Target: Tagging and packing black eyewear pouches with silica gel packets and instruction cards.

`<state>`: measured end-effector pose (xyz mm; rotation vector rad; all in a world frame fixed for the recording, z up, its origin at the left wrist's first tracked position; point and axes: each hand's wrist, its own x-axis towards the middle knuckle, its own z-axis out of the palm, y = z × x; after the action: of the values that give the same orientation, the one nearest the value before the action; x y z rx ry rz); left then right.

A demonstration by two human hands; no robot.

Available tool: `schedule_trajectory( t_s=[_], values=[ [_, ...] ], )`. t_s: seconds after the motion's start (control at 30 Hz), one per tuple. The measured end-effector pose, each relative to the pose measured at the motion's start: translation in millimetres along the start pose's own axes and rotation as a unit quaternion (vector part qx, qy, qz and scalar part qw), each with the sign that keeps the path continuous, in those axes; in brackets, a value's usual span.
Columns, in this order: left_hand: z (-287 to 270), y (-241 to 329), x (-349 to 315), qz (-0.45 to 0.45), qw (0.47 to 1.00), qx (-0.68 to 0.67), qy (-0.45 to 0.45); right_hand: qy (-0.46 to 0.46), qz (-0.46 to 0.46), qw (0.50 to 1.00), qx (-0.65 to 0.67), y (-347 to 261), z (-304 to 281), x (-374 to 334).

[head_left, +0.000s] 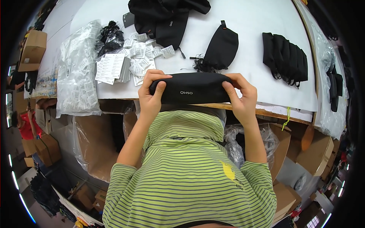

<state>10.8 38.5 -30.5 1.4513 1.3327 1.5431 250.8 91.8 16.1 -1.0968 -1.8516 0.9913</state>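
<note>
A long black pouch point(190, 91) is between the two hands. It lies sideways, with a small white mark on its front. The left hand point(151, 93) holds its left end, with the thumb on the front and the fingers over the top. The right hand point(242, 95) holds its right end in much the same way. So both hands are full, and they share this one thing.

The long black pouch is at the near edge of a white table point(251, 19). I cannot tell if it touches the table.

Just past the long black pouch, a bit to the right, is a flat black bag point(224, 47) with thin black strings at its near end. Farther right of the long black pouch is a row of black pouches point(285, 59), packed close together. Past it and to the left is a big black heap point(163, 22).

Left of the long black pouch are loose white tags point(141, 57), then a stack of white cards point(110, 68). Farthest left of it on the table is a big clear bag point(78, 72) with white tags inside.
</note>
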Motion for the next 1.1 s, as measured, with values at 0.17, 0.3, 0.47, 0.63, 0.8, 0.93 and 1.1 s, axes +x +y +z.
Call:
schedule_trajectory(
  t_s=[0.17,0.3,0.47,0.63,0.8,0.93,1.1],
  values=[
    [7,2,-2,-0.008,1.000,0.004,0.025,0.115,0.085,0.977,0.159,8,15,-5],
    [1,9,-1,0.023,0.999,0.029,0.021,0.104,0.082,0.955,0.265,1,21,-3],
    [-11,13,-5,0.079,0.995,0.053,-0.029,-0.056,-0.144,0.987,-0.048,-9,-2,0],
    [-19,23,-13,0.109,0.989,0.075,-0.066,-0.077,-0.187,0.978,-0.059,-16,-12,-5],
    [-32,28,-21,-0.103,0.966,-0.169,-0.169,-0.096,-0.184,0.976,-0.064,-11,-5,-21],
    [-42,42,-13,-0.327,0.866,-0.125,-0.356,-0.147,-0.186,0.971,-0.034,-7,4,-31],
    [-39,37,-17,-0.396,0.841,-0.112,-0.352,-0.093,-0.048,0.994,0.033,-9,17,-26]
  ],
)
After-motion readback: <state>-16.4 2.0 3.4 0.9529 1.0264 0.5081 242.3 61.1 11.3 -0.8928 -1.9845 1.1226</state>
